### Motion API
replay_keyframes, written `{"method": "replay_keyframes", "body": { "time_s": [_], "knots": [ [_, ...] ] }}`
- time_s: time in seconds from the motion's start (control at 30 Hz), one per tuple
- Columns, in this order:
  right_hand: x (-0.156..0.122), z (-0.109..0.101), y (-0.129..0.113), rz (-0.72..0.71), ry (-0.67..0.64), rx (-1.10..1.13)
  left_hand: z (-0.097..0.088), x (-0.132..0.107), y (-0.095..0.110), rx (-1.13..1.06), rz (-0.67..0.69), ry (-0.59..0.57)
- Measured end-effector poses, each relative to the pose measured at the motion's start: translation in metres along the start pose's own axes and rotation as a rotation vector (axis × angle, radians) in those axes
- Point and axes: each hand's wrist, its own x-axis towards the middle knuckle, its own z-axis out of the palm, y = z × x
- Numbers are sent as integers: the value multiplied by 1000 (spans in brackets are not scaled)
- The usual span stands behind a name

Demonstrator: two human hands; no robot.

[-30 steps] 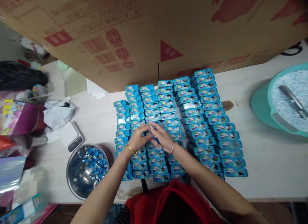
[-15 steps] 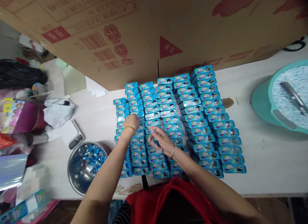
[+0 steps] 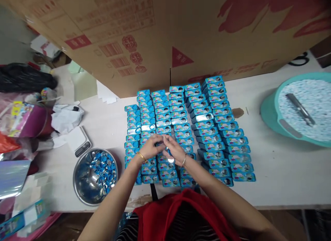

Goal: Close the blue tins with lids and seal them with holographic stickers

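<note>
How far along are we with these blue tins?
Done: blue tins lie in packed columns across the table. In hand: left hand and right hand meet fingertip to fingertip over a middle column; what they pinch is hidden. To do: the steel bowl holds many small blue pieces; which tins are finished cannot be told.

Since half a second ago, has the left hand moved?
Yes: the left hand drew back along the tins toward the right hand.

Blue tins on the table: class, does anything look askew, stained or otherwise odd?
The right-hand tin columns slant outward, unlike the straighter left columns; a brown stain marks the table beside them.
</note>
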Motion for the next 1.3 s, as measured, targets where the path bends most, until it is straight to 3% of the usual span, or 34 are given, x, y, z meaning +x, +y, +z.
{"method": "replay_keyframes", "body": {
  "time_s": [0.07, 0.17, 0.23, 0.33, 0.43, 0.6, 0.7, 0.8, 0.87, 0.93, 1.03, 1.17, 1.3],
  "knots": [
    [-2, 3, 4, 14, 26, 14, 11, -14, 1, -166, -14, 13],
    [-4, 6, 7, -13, 86, 59, 13, -18, -4, -254, -187, 149],
    [-5, 6, 7, -29, 121, 108, 5, -10, -9, -115, -333, 267],
    [-6, 2, 6, 3, 127, 179, -8, 10, -16, 301, -498, 365],
    [-6, -2, 5, 23, 145, 213, -15, 29, -17, 546, -628, 264],
    [-2, -3, 0, 41, 178, 231, -24, 47, -14, 637, -803, 22],
    [3, -1, -5, 4, 180, 257, -27, 47, -14, 704, -843, 20],
    [8, -1, -8, -14, 212, 324, -19, 30, -6, 648, -675, 129],
    [9, -2, -9, -9, 245, 366, -7, 7, 4, 447, -407, 190],
    [9, -4, -8, -5, 286, 378, 8, -19, 17, 239, -91, 164],
    [6, -4, -1, -17, 362, 366, 29, -50, 31, 186, 224, 138],
    [-4, 0, 14, -104, 367, 368, 42, -60, 31, 282, 248, 283],
    [-21, 4, 27, -159, 324, 324, 45, -57, 20, 354, 167, 297]
  ]
}}
